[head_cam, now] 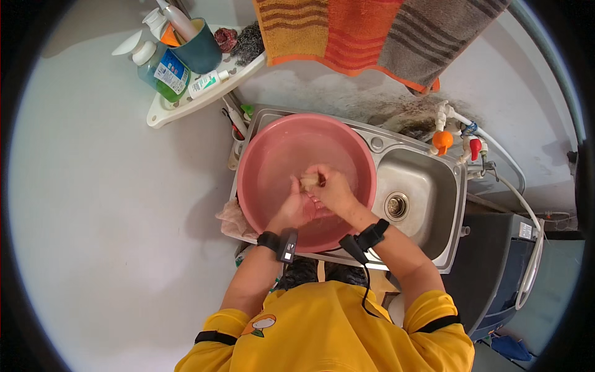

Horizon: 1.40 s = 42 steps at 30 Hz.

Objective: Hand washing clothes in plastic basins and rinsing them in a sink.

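A large pink plastic basin point(260, 139) stands over the left part of a stainless steel sink and holds cloudy water. Above its middle, my right hand point(333, 188) pinches a small pale yellowish piece point(308, 181), too blurred to name closely. My left hand point(300, 207) lies just below it, palm turned up and fingers spread toward the right hand. The left thumb is raised close beside the piece; whether it touches is unclear. Black straps with small devices sit on both wrists.
Right of the basin is a steel sink bowl point(418, 186) with a drain point(396, 206). Valves with orange point(442, 140) and red point(475, 149) handles are on the wall. A corner shelf point(223, 86) carries bottles and a cup; a striped towel point(358, 35) hangs behind. A cloth point(234, 220) lies at left.
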Tool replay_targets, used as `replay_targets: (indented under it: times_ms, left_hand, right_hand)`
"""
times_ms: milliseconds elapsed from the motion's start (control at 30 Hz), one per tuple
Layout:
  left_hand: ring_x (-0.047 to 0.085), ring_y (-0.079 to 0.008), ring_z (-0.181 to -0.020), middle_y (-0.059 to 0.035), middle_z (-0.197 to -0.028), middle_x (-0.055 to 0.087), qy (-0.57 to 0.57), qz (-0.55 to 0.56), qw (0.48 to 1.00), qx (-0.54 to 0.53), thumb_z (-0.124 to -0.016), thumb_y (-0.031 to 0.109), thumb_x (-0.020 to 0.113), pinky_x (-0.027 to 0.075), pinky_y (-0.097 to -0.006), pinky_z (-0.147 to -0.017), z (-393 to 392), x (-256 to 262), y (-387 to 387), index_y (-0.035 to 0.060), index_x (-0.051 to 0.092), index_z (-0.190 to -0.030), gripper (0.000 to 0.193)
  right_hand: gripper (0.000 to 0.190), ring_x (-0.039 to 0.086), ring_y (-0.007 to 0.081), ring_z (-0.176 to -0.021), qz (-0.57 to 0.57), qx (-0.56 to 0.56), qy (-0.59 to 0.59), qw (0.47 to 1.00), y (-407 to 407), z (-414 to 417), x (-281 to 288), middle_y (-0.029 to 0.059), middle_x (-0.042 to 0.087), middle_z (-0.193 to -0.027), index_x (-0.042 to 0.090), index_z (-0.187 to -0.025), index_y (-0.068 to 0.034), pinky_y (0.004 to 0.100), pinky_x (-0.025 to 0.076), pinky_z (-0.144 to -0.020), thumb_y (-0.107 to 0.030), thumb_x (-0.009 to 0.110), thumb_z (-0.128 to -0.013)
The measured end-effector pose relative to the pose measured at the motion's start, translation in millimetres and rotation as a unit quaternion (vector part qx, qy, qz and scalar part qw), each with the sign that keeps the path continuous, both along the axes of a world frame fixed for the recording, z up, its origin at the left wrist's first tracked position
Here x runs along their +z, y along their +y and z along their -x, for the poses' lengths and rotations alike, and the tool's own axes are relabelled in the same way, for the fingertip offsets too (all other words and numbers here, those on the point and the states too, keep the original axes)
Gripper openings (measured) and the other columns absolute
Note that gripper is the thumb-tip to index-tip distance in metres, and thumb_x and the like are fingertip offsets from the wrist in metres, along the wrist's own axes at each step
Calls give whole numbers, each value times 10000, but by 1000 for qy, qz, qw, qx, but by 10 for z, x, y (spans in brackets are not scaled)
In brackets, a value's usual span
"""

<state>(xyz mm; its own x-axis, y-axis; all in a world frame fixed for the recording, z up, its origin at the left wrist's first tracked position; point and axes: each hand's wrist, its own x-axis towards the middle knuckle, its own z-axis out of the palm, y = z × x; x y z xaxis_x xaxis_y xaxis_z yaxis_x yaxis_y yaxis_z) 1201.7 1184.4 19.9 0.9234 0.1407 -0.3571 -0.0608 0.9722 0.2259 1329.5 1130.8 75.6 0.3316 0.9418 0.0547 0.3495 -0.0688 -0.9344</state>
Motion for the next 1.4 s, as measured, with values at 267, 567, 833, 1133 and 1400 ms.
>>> replay_targets:
  times_ms: [267,567,833,1133,1400]
  left_hand:
    - [526,-228,-1039,-90,-1154,527,186,53,950,246,-918,306,427,433,-458,-881,30,-198,60,111,455,-1166,317]
    - [483,-191,-1090,-38,-1148,518,164,-213,960,83,-895,324,489,438,-477,-859,101,469,-61,125,387,-1238,410]
    - [535,-175,-917,-51,-1051,521,154,-364,917,-62,-865,224,557,502,-388,-734,144,406,9,76,478,-1148,328]
    - [517,-102,-716,8,-886,542,94,-217,971,-33,-855,297,562,482,-269,-561,181,359,31,113,507,-1029,259]
    - [493,-78,-638,31,-847,542,67,-203,971,-106,-849,395,546,365,-207,-451,116,385,-90,142,508,-1022,309]
  right_hand:
    - [237,595,166,-715,27,58,114,991,-313,67,-233,76,618,-795,585,-939,-30,277,470,-660,-34,661,-715]
    - [188,543,84,-737,84,-59,311,945,-134,-120,-120,16,582,-835,567,-986,-29,208,440,-616,-81,603,-809]
    - [173,541,106,-738,87,26,295,951,-52,-133,-200,23,575,-822,579,-949,-20,236,457,-624,-90,607,-794]
    - [547,514,207,-974,75,28,288,954,-42,-122,-135,136,535,-1055,437,-1195,-9,309,426,-828,-228,684,-759]
    - [485,519,183,-987,131,168,529,821,31,-132,-89,114,541,-1043,425,-1228,-17,296,447,-803,-209,611,-823]
